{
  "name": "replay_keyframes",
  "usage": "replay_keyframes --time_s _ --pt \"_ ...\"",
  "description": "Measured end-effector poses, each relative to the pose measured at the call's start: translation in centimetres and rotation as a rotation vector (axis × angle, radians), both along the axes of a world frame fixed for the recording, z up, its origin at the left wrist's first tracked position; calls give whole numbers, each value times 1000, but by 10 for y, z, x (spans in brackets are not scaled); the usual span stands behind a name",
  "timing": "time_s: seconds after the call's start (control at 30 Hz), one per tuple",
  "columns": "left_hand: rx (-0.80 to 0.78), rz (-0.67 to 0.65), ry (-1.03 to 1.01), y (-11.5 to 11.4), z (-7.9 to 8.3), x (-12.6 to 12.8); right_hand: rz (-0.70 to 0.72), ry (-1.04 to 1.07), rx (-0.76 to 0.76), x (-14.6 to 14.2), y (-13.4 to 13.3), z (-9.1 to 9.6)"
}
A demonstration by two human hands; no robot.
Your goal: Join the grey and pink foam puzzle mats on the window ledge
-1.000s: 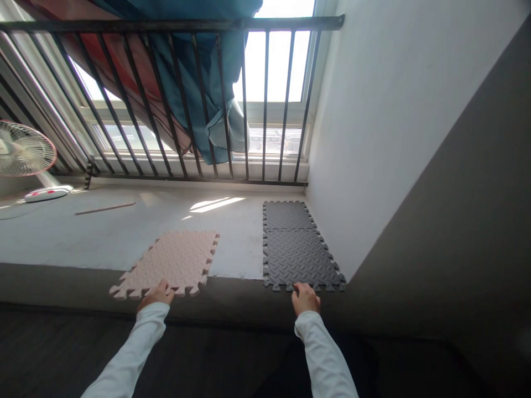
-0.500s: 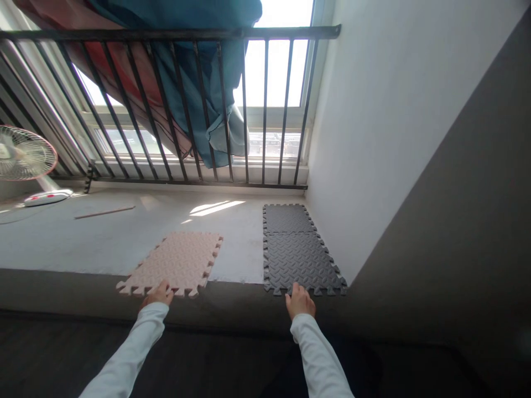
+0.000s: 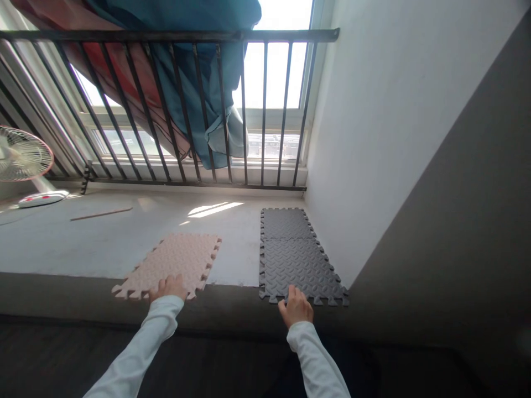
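Observation:
A pink foam puzzle mat (image 3: 174,262) lies flat on the pale concrete ledge (image 3: 83,243), its near edge at the ledge's front. My left hand (image 3: 168,287) rests on that near edge, fingers bent over the foam. To the right, two joined dark grey foam mats (image 3: 292,254) lie along the white wall. My right hand (image 3: 295,307) grips the near edge of the front grey mat, fingers curled on its toothed border. Both arms wear white sleeves.
A black metal railing (image 3: 199,105) stands before the window, with blue and red cloth (image 3: 199,66) draped over it. A fan (image 3: 22,160) sits at the far left, a thin wooden stick (image 3: 102,213) lies on the ledge, and a white wall (image 3: 394,110) closes the right side.
The grey mats have slid slightly toward me with my right hand. My left hand moved a little right along the pink mat's near edge.

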State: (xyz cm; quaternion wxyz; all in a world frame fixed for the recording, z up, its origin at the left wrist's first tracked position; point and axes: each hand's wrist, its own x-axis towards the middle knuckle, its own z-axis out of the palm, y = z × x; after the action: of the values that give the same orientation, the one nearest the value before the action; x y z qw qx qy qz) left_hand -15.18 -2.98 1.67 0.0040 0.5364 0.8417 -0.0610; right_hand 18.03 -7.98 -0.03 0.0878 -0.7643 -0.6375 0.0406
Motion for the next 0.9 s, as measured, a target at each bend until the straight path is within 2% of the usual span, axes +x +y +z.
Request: replay_keyframes --time_s 0.13,0.23,0.37,0.5,0.7,0.9 --pt "48 -234 -51 15 4 39 29 -11 -46 -7 -22 -5" --pt "37 -402 -98 32 4 77 38 -4 -82 -10 -28 -7" --pt "-38 -564 -146 60 6 131 15 8 4 -4 -16 -5" --pt "-106 -610 -167 93 3 171 -45 -13 25 3 -1 -13" --pt "-113 -640 -172 142 -13 192 -160 -47 -1 5 11 -29" --pt "-138 -636 -174 179 -32 201 -171 49 -21 7 19 -33"
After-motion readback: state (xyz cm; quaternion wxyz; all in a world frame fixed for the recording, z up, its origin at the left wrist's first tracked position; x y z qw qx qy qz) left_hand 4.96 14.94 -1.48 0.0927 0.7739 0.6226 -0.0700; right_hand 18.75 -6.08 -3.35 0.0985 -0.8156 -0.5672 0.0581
